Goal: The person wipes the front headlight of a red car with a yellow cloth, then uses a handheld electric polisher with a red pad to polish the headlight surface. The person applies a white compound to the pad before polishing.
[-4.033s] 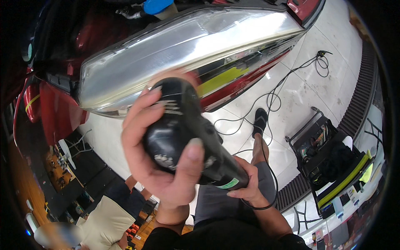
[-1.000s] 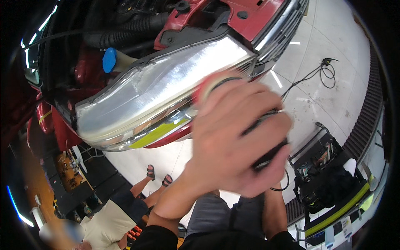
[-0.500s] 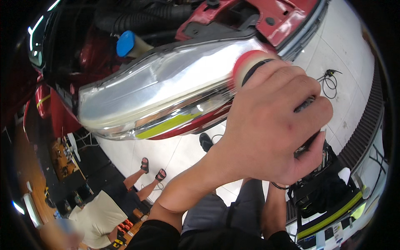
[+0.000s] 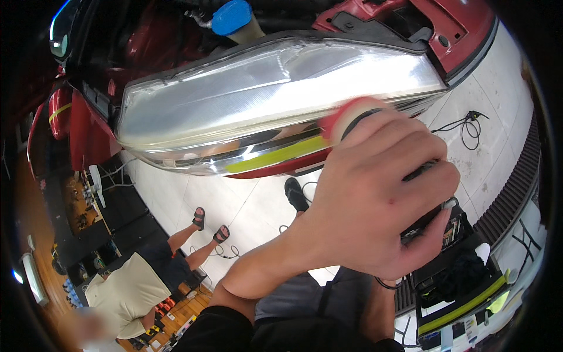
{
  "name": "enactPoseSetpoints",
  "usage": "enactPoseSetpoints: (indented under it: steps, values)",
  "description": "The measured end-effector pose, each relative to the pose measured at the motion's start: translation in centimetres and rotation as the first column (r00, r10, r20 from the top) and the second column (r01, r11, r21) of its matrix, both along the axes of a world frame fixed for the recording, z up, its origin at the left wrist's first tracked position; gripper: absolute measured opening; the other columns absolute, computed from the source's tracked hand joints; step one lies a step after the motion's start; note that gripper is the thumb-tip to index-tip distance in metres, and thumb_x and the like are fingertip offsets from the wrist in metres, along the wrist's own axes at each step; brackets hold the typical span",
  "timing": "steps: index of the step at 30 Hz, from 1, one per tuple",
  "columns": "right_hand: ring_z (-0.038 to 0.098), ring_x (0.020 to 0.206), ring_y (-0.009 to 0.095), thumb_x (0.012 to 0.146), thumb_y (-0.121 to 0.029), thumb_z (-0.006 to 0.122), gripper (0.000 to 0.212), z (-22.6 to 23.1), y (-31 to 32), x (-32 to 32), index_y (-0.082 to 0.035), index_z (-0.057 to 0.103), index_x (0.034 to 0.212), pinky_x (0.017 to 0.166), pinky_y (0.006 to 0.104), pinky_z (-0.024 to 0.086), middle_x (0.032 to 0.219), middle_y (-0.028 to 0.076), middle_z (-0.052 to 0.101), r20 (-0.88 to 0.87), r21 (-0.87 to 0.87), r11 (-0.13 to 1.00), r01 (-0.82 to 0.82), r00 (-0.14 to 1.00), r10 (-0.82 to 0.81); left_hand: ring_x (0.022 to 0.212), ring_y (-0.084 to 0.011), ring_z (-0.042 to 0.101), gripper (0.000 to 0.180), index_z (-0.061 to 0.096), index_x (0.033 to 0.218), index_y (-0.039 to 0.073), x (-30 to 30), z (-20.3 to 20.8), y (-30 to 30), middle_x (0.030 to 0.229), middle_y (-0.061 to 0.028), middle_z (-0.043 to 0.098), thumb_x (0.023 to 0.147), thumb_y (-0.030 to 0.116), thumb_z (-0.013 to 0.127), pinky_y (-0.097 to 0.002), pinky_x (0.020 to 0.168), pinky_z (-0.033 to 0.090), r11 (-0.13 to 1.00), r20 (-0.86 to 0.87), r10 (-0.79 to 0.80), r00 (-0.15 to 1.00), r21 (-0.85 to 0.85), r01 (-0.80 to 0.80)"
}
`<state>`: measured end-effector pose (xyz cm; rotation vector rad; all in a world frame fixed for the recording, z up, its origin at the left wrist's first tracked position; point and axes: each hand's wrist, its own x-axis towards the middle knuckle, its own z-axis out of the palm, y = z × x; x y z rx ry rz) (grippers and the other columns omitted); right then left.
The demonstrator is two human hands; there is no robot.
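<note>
You had one hand [image 4: 375,199] plainly in view, reaching up from the lower edge, and from the picture you could not tell for certain which hand it was; it reads as your left. Its fingers [image 4: 410,176] were curled tight and pressed together around one black polisher [image 4: 425,220], thumb hooked beneath the body. Your other forearm [image 4: 378,308] showed only below it, the hand itself hidden, so whether it gripped anything could not be told.

The polisher carried one round pad [image 4: 346,114], red at the rim, and that pad sat against the lower right part of one headlight [image 4: 275,97], just above a yellow-green strip of tape [image 4: 275,157] on the red bumper [image 4: 281,171].

Behind the headlight stood one tank with a blue cap [image 4: 231,16].

Down on the white tiled floor [image 4: 246,205] lay one coiled black cable [image 4: 466,126]. One open black case [image 4: 457,287] with a yellow-green edge stood at the right; its contents were too dark to make out. One other person [image 4: 141,287] in sandals sat low at the left.
</note>
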<state>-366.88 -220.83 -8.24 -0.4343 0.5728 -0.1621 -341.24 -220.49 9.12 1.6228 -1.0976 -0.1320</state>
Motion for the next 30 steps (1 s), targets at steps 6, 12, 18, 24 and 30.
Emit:
enactPoseSetpoints:
  steps: [6, 12, 18, 24, 30]
  values:
    - [0.066, 0.115, 0.027, 0.037, -0.012, 0.081, 0.104, 2.3, 3.1, 0.8, 0.013, 0.054, 0.135, 0.107, 0.0357, 0.046, 0.125, 0.017, 0.067, -0.01, 0.01, 1.0, -0.017, 1.0, 0.017, 0.089, -0.0325, 0.064, 0.026, 0.066, 0.087, 0.007, 2.1, 1.7, 4.7, 0.094, -0.0097, 0.062, 0.063, 0.017, 0.073, -0.0439, 0.087, 0.05, 0.999, 0.037, -0.032, 0.999, 0.044, 0.031]
    - [0.065, 0.119, 0.028, 0.043, -0.011, 0.084, 0.101, 4.9, 5.7, 2.8, 0.014, 0.053, 0.136, 0.109, 0.037, 0.045, 0.128, 0.019, 0.067, 0.063, -0.037, 0.986, -0.165, 0.984, 0.167, 0.103, -0.0382, 0.066, 0.033, 0.068, 0.094, 0.0, 3.9, 2.9, 12.4, 0.099, -0.0214, 0.07, 0.079, 0.03, 0.068, -0.0548, 0.097, 0.049, 0.995, 0.063, 0.002, 0.998, 0.097, -0.008]
    - [0.066, 0.116, 0.026, 0.049, -0.017, 0.089, 0.097, 5.7, 5.7, 4.0, 0.013, 0.056, 0.135, 0.106, 0.0342, 0.045, 0.126, 0.019, 0.069, 0.064, -0.231, 0.95, -0.21, 0.971, 0.23, 0.107, -0.0401, 0.064, 0.034, 0.064, 0.097, 0.0, 4.3, 2.7, 14.8, 0.102, -0.0243, 0.069, 0.083, 0.031, 0.067, -0.0561, 0.099, 0.048, 0.998, 0.017, 0.017, 1.0, 0.053, -0.018]
    - [0.068, 0.11, 0.029, 0.039, -0.023, 0.082, 0.098, 2.5, 7.0, -0.8, 0.012, 0.06, 0.128, 0.106, 0.0373, 0.047, 0.127, 0.017, 0.064, 0.011, -0.137, 0.99, 0.034, 0.999, -0.033, 0.09, -0.034, 0.067, 0.026, 0.069, 0.089, 0.003, 3.6, 1.7, 8.4, 0.091, -0.0147, 0.068, 0.066, 0.017, 0.072, -0.0462, 0.088, 0.051, 0.996, 0.016, -0.076, 0.997, -0.041, 0.077]
    - [0.066, 0.114, 0.03, 0.04, -0.021, 0.081, 0.099, 3.2, 7.6, -0.4, 0.012, 0.058, 0.131, 0.108, 0.0389, 0.046, 0.129, 0.017, 0.064, -0.045, -0.126, 0.989, 0.083, 0.995, -0.089, 0.121, -0.0378, 0.05, 0.039, 0.065, 0.105, 0.008, 0.4, 4.4, 8.8, 0.119, -0.0134, 0.056, 0.07, 0.015, 0.079, -0.0565, 0.107, 0.036, 0.953, -0.069, 0.091, 0.993, 0.297, -0.067]
